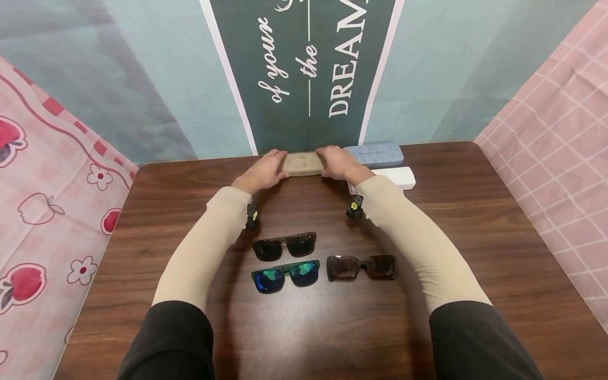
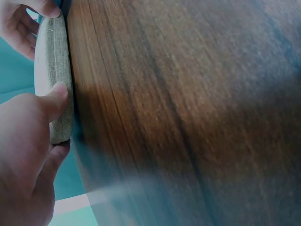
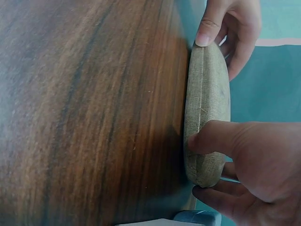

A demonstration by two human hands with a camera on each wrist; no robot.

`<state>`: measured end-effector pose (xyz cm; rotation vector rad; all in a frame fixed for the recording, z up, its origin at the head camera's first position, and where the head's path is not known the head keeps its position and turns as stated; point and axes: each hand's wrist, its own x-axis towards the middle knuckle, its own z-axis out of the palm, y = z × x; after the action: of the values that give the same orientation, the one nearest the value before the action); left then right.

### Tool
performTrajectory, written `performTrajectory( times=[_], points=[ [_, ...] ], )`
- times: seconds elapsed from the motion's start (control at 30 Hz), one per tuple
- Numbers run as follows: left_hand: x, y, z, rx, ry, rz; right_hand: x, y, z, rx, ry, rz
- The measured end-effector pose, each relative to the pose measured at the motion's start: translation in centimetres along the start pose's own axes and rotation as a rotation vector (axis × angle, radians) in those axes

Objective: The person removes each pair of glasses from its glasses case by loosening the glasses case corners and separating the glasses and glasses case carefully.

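A beige, fabric-covered glasses case (image 1: 304, 164) lies at the back edge of the table, its lid closed. My left hand (image 1: 264, 170) grips its left end, the thumb on the front side and the fingers round the end. On the right end my right hand (image 1: 340, 163) holds it the same way. The wrist views show the case's seam (image 3: 201, 101) along the front, with a thumb pressed near each end. Nearer to me lie dark-framed sunglasses (image 1: 284, 246), green-framed mirrored sunglasses (image 1: 286, 275) and brown sunglasses (image 1: 361, 267).
Right of the case, a blue glasses case (image 1: 378, 154) lies at the back edge, with a white case (image 1: 402, 178) in front, partly hidden by my right wrist. A printed cloth (image 1: 304, 105) hangs behind the wooden table (image 1: 294, 327). Pink cloths (image 1: 560, 105) hang at both sides.
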<state>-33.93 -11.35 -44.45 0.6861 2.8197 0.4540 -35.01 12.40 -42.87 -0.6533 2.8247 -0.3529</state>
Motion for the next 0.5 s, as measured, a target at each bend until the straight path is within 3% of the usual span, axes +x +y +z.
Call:
performTrajectory(
  times=[0.5],
  points=[
    [-0.15,0.13,0.09,0.009,0.003,-0.017,-0.31,-0.39,0.43,-0.096,0.007,-0.006]
  ],
)
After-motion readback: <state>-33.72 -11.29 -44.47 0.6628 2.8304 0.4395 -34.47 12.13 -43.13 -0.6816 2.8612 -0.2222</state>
